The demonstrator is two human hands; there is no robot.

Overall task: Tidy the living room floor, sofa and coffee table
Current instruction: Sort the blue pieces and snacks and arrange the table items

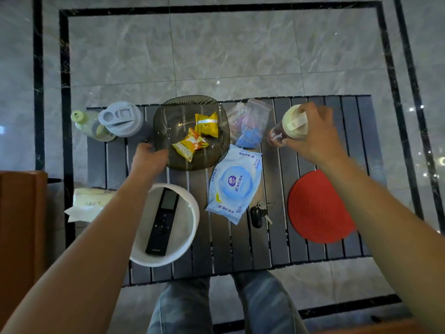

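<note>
On slatted dark table (pixel 277 237), marble floor beneath: smoked ribbed glass bowl (pixel 191 133) w/ 3 yellow-orange snack packets (pixel 206 124). L hand (pixel 149 157) fingers closed on bowl's near-left rim. R hand (pixel 313 133) clamped round brown tumbler (pixel 281 135), cream lid. Round white tub (pixel 185 227) holds 1 black remote (pixel 162 225). 1 blue wet-wipe pack (pixel 234 186), soft, flat. 2 clear zip bags (pixel 248 124). 1 red ribbed round mat (pixel 317 210). 1 key bunch (pixel 258 214). Grey-lidded cup (pixel 121 119), green-capped bottle (pixel 85 124) at far left. Tissue pack (pixel 89 203) at left edge.
</note>
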